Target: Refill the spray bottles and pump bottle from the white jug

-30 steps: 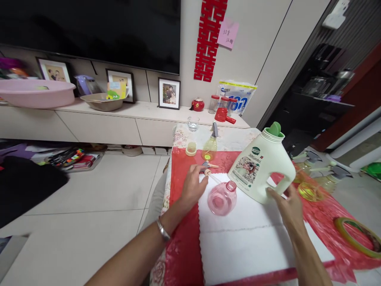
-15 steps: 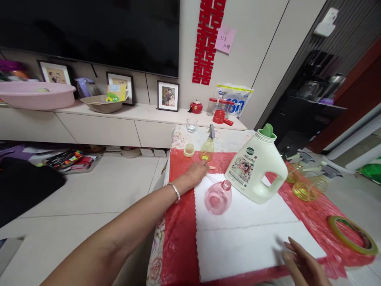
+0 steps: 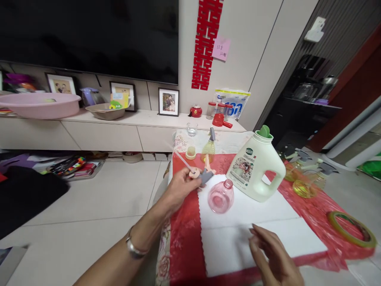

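My left hand (image 3: 182,187) grips a spray nozzle (image 3: 205,173) with a grey and peach head; its clear dip tube points up and away to the left. Just right of it, a pink see-through bottle (image 3: 220,197) with an uncapped neck rests tilted on a white cloth (image 3: 256,238). My right hand (image 3: 272,254) hovers over the near part of the cloth, fingers curved and apart, holding nothing. Behind the pink bottle stands a large pale green jug (image 3: 256,167) with its mouth uncapped and a green piece at the rim.
A yellow spray bottle (image 3: 208,149) and a cream cap (image 3: 191,153) stand at the table's far side. More yellow spray bottles (image 3: 309,182) and a roll of tape (image 3: 353,229) lie on the red covering (image 3: 184,246) at right. A glass cup (image 3: 192,129) sits at the back.
My left hand has lifted the spray nozzle off the table and drawn it back toward me. My right hand has moved left and inward over the cloth.
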Motion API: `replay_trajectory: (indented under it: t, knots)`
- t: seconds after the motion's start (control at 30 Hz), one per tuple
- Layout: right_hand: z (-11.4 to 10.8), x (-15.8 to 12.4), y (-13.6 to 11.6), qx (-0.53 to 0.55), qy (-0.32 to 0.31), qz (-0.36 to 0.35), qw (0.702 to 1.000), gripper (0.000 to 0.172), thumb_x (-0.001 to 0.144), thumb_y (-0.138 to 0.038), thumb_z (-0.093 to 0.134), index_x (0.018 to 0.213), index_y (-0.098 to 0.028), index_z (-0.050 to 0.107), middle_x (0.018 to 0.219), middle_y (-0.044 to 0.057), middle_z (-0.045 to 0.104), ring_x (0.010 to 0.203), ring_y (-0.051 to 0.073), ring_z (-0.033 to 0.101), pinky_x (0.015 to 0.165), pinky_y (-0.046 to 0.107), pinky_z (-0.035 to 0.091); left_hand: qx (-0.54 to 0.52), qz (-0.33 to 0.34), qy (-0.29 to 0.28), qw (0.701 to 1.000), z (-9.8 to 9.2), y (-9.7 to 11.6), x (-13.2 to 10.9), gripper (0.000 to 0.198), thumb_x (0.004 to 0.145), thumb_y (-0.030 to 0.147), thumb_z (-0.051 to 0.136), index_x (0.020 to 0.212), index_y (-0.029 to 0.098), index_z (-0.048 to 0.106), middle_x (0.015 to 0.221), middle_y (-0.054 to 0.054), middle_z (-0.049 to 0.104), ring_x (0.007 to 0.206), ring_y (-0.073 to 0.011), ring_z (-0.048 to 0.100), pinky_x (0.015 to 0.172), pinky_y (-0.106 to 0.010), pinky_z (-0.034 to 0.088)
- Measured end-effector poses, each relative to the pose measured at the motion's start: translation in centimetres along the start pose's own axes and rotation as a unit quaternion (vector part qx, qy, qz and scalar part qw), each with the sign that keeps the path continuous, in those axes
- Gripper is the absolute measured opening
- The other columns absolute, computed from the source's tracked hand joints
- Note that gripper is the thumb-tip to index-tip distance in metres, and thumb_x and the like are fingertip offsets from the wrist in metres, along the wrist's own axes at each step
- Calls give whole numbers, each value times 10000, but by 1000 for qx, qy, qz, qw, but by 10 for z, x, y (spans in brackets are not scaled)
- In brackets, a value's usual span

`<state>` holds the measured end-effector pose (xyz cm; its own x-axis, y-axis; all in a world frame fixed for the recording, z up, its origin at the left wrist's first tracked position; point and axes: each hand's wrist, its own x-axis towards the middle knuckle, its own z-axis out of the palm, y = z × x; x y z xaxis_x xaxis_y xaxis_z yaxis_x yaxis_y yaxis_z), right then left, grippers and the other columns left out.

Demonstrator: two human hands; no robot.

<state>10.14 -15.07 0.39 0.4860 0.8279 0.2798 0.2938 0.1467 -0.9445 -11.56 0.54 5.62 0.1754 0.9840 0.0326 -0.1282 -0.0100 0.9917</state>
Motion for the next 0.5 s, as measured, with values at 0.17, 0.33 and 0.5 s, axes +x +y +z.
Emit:
replay_trajectory:
  t: [0.17,0.33,0.5]
  knots:
    - [33,-13,-21,195,-99,103,970,495,812,-494,751,1236,-245,695,1179,83,665,936,202,648,820,307,558,-232,-95,-156,956,47,-8,-61,359,694,330,851,965,198,655,973,-49,692,825,-169,648,757,-291,508]
    - [31,-21,-4,289,-65,190,936,620,847,-450,737,1430,-352,550,1320,63,628,1150,246,631,930,372,552,-268,-112,-181,940,79,-35,-83,362,655,366,887,930,205,716,1314,-64,563,892,-167,633,755,-291,512]
    - [6,1,-1,275,-2,172,946,762,818,-411,775,1502,-392,441,1251,43,662,944,170,691,806,290,582,-236,-109,-198,945,93,-47,-85,594,625,268,878,1174,267,651,1314,-75,582,1093,-231,619,931,-354,487]
